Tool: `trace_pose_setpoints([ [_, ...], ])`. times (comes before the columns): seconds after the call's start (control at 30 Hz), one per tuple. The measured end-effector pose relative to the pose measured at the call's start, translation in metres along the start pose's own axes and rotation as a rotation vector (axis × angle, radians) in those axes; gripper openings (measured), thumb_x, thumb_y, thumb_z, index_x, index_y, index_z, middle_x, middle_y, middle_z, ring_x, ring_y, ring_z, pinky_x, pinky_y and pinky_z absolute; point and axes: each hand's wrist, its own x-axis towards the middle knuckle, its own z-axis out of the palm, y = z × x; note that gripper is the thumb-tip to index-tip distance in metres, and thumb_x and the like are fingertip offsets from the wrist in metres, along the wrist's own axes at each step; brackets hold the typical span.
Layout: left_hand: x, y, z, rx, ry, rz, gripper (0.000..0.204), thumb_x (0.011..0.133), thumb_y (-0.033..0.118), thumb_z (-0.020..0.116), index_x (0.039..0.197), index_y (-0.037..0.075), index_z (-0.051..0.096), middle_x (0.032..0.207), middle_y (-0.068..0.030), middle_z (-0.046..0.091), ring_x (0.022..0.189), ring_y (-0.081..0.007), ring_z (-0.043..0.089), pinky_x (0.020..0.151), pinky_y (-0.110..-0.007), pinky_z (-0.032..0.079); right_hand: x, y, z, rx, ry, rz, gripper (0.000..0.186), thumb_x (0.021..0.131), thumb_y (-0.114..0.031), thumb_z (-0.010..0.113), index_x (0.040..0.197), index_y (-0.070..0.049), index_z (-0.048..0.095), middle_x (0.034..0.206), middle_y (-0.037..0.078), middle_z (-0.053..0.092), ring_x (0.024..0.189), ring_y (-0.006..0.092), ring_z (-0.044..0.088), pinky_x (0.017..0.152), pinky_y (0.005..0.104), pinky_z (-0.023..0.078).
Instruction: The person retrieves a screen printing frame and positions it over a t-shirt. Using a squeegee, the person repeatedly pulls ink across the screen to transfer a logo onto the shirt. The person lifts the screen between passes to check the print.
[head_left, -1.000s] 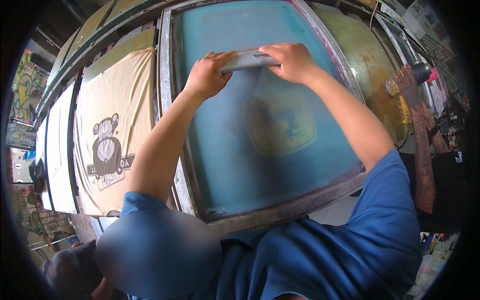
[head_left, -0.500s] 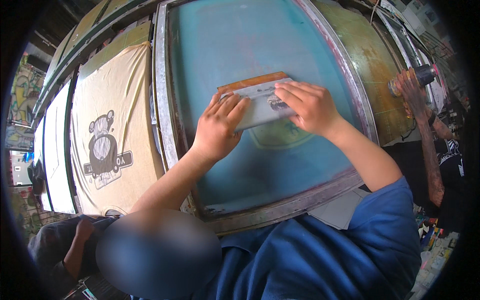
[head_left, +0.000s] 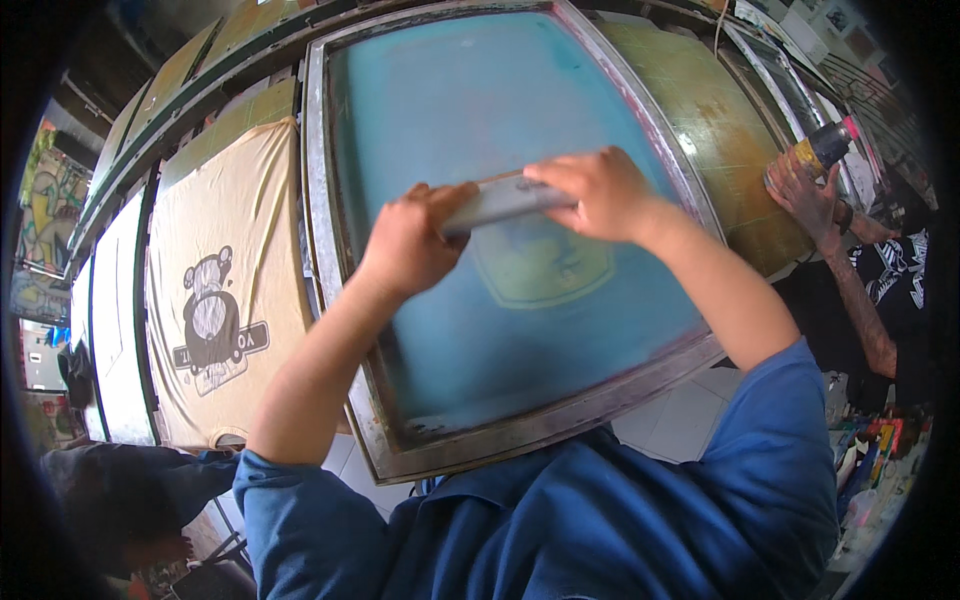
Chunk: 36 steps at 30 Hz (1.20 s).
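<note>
Both my hands are closed around a grey squeegee (head_left: 505,198), one at each end. My left hand (head_left: 415,238) wraps its left end, and my right hand (head_left: 600,190) grips its right end. Little but the narrow grey upper side of the squeegee shows; where its lower edge meets the mesh is hidden. It is over a blue-green screen mesh (head_left: 450,90) set in a worn metal frame (head_left: 540,420). Just nearer to me, a yellowish shield-shaped design (head_left: 550,265) shows through the mesh.
Left of the frame, a cream T-shirt (head_left: 265,200) with a dark bear print lies stretched on a board. An olive-brown board (head_left: 690,95) stands to the right, where another person's hand (head_left: 805,195) holds a dark, yellow-banded cylindrical thing (head_left: 825,145). Another person bends at lower left.
The squeegee has tilted: its broad face and orange-brown strip no longer show, and more of the shield design is visible. My hands have turned with it. The screen frame appears shifted in view.
</note>
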Motion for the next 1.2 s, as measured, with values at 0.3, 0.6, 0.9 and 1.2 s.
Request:
trace_pose_setpoints([
  [0.3, 0.111, -0.029, 0.018, -0.062, -0.015, -0.14, 0.034, 0.073, 0.009, 0.063, 0.106, 0.017, 0.059, 0.089, -0.0119, 0.063, 0.078, -0.0299, 0.059, 0.071, -0.037, 0.049, 0.05, 0.094, -0.009, -0.102, 0.085, 0.029, 0.036, 0.072, -0.019, 0.067, 0.107, -0.012, 0.058, 0.094, 0.007, 0.063, 0.083, 0.0272, 0.06, 0.071, 0.0362, 0.048],
  [0.6, 0.1, -0.046, 0.055, -0.069, 0.013, -0.178, 0.039, 0.071, 0.007, 0.063, 0.108, 0.018, 0.059, 0.097, -0.01, 0.063, 0.083, -0.0288, 0.059, 0.075, -0.037, 0.048, 0.048, 0.114, 0.026, -0.066, 0.069, -0.044, 0.034, 0.071, -0.019, 0.067, 0.103, -0.01, 0.059, 0.089, 0.008, 0.064, 0.079, 0.0284, 0.061, 0.068, 0.0376, 0.049],
  [0.9, 0.116, -0.024, 0.032, -0.042, -0.091, -0.316, 0.038, 0.072, 0.006, 0.064, 0.109, 0.014, 0.059, 0.095, -0.0104, 0.063, 0.084, -0.0274, 0.06, 0.074, -0.034, 0.048, 0.052, 0.114, 0.004, -0.102, 0.053, -0.05, 0.034, 0.072, -0.019, 0.064, 0.105, -0.012, 0.057, 0.085, 0.008, 0.063, 0.081, 0.0293, 0.059, 0.068, 0.0402, 0.048],
  [1.2, 0.047, 0.03, 0.053, 0.118, 0.081, 0.139, 0.056, 0.055, -0.001, 0.068, 0.109, 0.007, 0.055, 0.108, -0.012, 0.057, 0.104, -0.0289, 0.053, 0.096, -0.04, 0.04, -0.047, 0.055, -0.01, -0.073, 0.186, -0.062, 0.057, 0.059, -0.004, 0.07, 0.112, -0.006, 0.052, 0.107, 0.011, 0.059, 0.092, 0.029, 0.059, 0.077, 0.0358, 0.05],
])
